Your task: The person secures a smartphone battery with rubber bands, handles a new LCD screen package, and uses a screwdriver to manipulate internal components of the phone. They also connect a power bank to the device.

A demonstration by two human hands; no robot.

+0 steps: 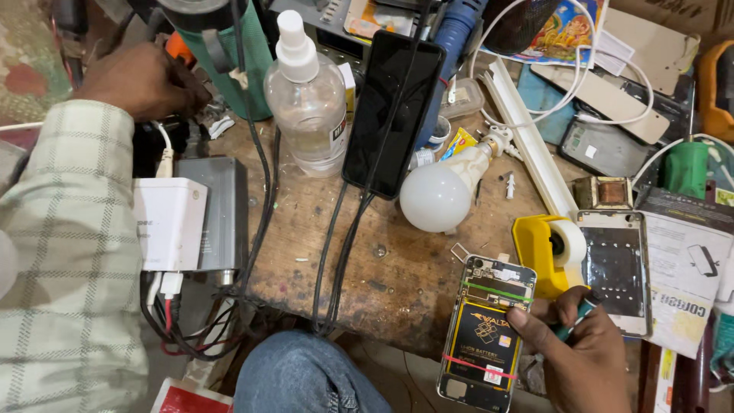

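Down at the near edge of the worn wooden table, the right hand has its grip closed around a small teal tool, thumb and fingers pinched on it, the tip poking out just above the knuckles. That hand sits right against the opened phone, which lies back-off and face down, its black battery exposed and 2 thin bands, 1 green and 1 red, stretched across it. Just beside it to the right lies a bare phone frame, touching a yellow tape dispenser. Up at the far left, the left hand reaches out in a checked sleeve, fingers curled down among the clutter near a green cylinder; whether its grip holds anything, I cannot tell. Between the 2 hands stand a clear spray bottle, a dark phone propped upright, and a white bulb lying on its side.
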